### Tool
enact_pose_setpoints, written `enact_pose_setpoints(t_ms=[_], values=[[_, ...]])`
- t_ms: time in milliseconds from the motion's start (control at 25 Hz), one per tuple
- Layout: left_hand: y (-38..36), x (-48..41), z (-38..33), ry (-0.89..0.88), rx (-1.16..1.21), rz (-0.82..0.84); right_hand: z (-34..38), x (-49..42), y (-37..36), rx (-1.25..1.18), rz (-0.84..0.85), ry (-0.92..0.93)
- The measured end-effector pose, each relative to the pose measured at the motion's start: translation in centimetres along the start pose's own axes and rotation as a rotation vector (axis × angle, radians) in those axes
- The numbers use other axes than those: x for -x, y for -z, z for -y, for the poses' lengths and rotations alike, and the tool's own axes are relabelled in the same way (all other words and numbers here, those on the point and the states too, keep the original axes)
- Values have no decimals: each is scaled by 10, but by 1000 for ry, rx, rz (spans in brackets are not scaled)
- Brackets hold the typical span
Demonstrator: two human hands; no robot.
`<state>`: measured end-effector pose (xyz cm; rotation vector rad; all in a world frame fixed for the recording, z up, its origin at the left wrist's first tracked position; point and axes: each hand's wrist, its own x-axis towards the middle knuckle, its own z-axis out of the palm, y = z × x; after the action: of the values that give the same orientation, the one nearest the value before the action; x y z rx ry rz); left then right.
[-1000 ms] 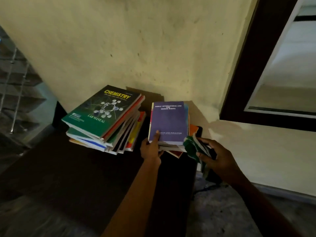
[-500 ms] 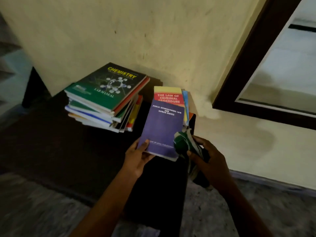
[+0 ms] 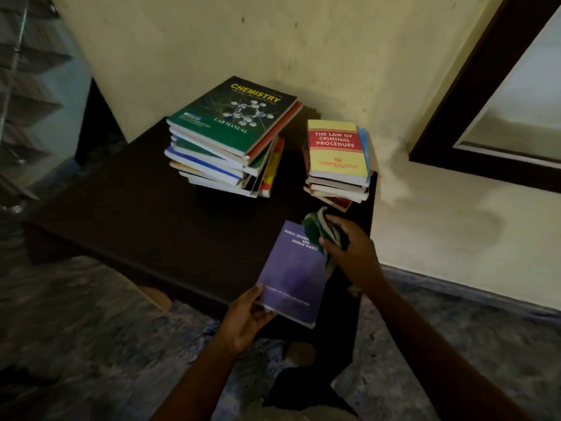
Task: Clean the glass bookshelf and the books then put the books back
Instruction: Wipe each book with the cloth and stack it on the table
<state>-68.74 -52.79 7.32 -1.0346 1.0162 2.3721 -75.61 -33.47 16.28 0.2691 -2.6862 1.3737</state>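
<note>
My left hand (image 3: 247, 319) grips the near corner of a purple law book (image 3: 291, 275), held over the front edge of a dark table (image 3: 127, 208). My right hand (image 3: 352, 250) clutches a green and white cloth (image 3: 317, 227) against the book's top right corner. Two stacks stand at the back of the table: a tall one topped by a green chemistry lab manual (image 3: 233, 117), and a shorter one topped by a yellow and red criminal procedure book (image 3: 335, 147). The glass bookshelf (image 3: 21, 95) shows dimly at the far left.
A cream wall (image 3: 303, 41) runs behind the table. A dark wooden frame (image 3: 473, 86) fills the upper right. The floor (image 3: 76, 329) is mottled grey stone, and my feet show below the table's front edge.
My left hand lifted the purple book off the right stack and drew it toward me, uncovering the yellow and red book. My right hand with the cloth moved onto the purple cover.
</note>
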Motion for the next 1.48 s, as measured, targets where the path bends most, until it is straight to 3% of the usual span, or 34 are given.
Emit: enact_pose_setpoints(t_ms=[80,160,240,320,520,880,960,1040,1160,1280,1360,1480], values=[[3,3,-1,42,73,19,-12,-29,-14,24,-15,-44],[5,4,-1,68,97,35,-32,-41,-35,143,148,-122],[5,7,0,63,92,52,-57,-34,-60,403,278,-51],[4,8,0,44,78,65,-73,-24,-74,544,243,33],[5,10,-5,63,76,82,-57,-10,-81,619,218,189],[11,4,-5,96,95,145,-39,83,-88,418,420,500],[7,6,-8,151,53,159,-44,92,-76,335,477,459],[1,6,-10,102,-36,103,-44,92,-59,128,396,234],[-19,17,-21,-136,-207,45,-33,82,-27,-54,108,-70],[-41,37,-28,-463,-385,118,-13,70,2,-103,-81,-112],[-46,48,-24,-912,-586,124,0,67,15,-176,-170,-98],[-27,30,-8,-1606,-1110,194,8,73,23,-190,-246,-94]])
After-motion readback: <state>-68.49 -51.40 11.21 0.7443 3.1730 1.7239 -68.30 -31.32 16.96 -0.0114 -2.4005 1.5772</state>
